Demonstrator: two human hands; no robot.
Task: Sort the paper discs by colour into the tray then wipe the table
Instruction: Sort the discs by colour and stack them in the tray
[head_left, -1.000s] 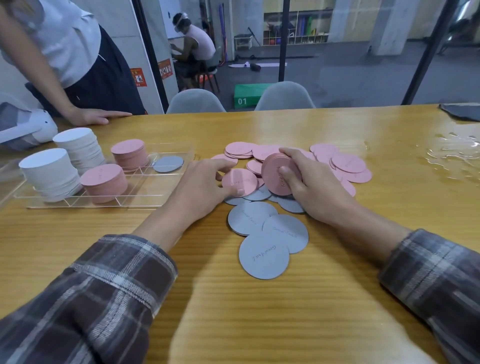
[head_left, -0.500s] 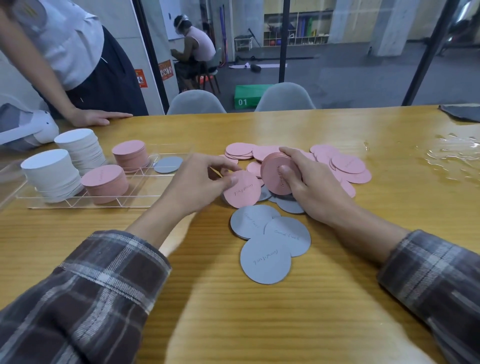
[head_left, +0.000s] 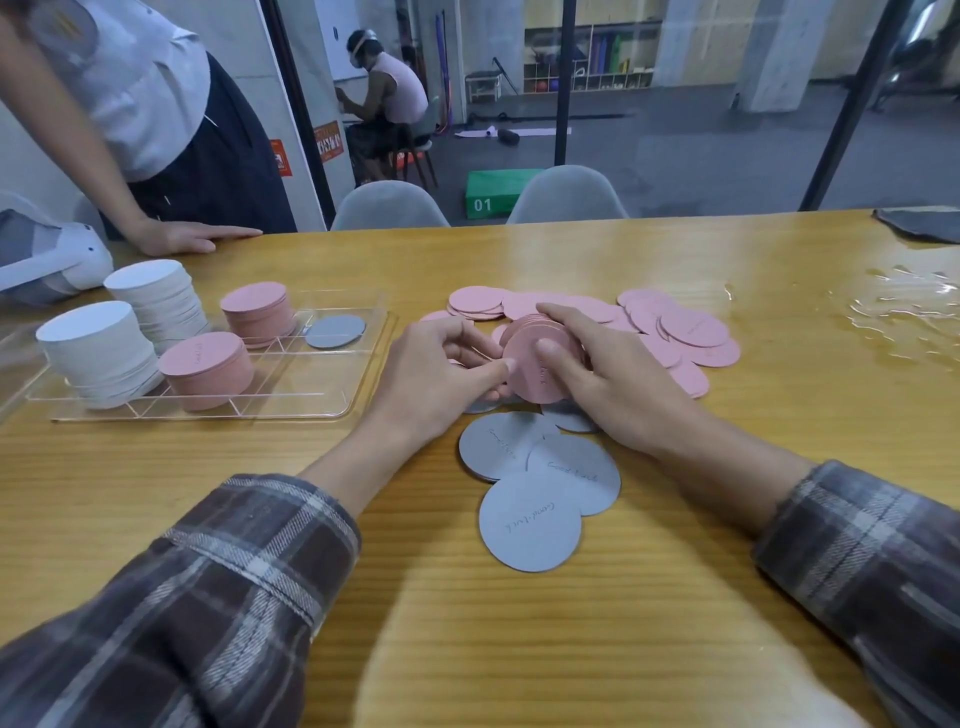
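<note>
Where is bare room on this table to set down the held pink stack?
Free: bare wood along the near edge of the tray, and its near right cells. Crowded: loose pink discs behind the pink stack, grey discs before it; water far right.

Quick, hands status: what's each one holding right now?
Left hand: closed, pinching the edge of a pink disc.
Right hand: closed around the stack of pink discs.

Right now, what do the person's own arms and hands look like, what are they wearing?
Both arms wear long plaid flannel sleeves, dark brown-grey crossed with pale stripes: the left sleeve and right sleeve end at the forearms. The left hand and right hand are bare: no gloves, rings or watch show.
</note>
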